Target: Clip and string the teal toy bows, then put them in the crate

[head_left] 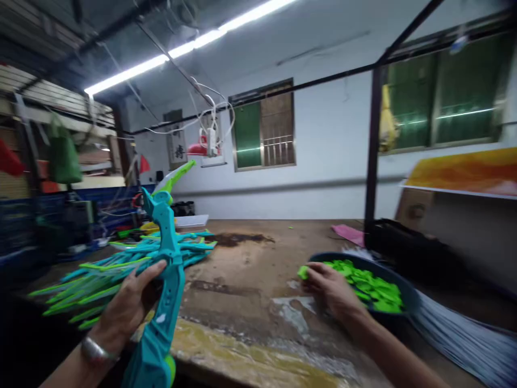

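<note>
A teal toy bow point(163, 302) stood up in the left hand point(131, 302), close to the camera.

The left hand's fingers were wrapped around the bow's middle, above the near edge of the desk point(250, 280). The right hand point(329, 288) reached to the dark bowl point(407, 302) and pinched a small green piece point(302, 272) at its rim. Many green pieces point(371, 285) still lay in the bowl. A big pile of teal and green bow parts point(121, 269) waited on the desk, so lots of work looked left.
</note>
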Demonstrator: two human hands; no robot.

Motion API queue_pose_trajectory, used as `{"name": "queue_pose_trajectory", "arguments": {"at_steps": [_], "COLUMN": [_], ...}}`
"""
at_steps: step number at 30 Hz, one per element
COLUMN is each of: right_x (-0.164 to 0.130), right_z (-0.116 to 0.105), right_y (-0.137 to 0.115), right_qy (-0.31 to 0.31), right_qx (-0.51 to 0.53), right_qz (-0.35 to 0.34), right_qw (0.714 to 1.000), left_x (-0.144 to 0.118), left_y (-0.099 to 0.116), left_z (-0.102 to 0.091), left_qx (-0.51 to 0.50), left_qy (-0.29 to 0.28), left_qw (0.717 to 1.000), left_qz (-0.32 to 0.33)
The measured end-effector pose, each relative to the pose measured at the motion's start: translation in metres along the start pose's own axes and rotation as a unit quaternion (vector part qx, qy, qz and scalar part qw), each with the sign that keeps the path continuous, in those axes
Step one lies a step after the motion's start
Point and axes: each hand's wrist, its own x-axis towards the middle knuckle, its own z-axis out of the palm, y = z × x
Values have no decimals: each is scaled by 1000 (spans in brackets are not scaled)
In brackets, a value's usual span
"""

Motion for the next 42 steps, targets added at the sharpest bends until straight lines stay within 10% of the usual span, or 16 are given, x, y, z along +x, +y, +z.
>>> {"name": "queue_pose_trajectory", "arguments": {"at_steps": [6, 17, 23, 28, 35, 42], "right_x": [-55, -81, -83, -86, -82, -82], "right_z": [57, 107, 114, 121, 125, 129], "right_y": [6, -19, -15, -12, 13, 14], "right_qy": [-121, -331, -328, -295, -249, -233], "right_qx": [42, -227, -196, -289, -191, -289], "right_qz": [35, -124, -106, -241, -121, -244], "right_qw": [991, 907, 918, 878, 942, 896], "left_x": [-32, -74, -78, -68, -67, -65], "left_y": [-67, -59, -69, -75, -76, -65], "left_z": [9, -1, -14, -16, -6, -2], "left_qx": [62, -18, -16, 39, 72, 108], "left_qy": [-136, -330, -322, -300, -294, -304], "left_qw": [982, 917, 925, 944, 949, 944], "left_qz": [-118, -224, -199, -134, -83, -69]}}
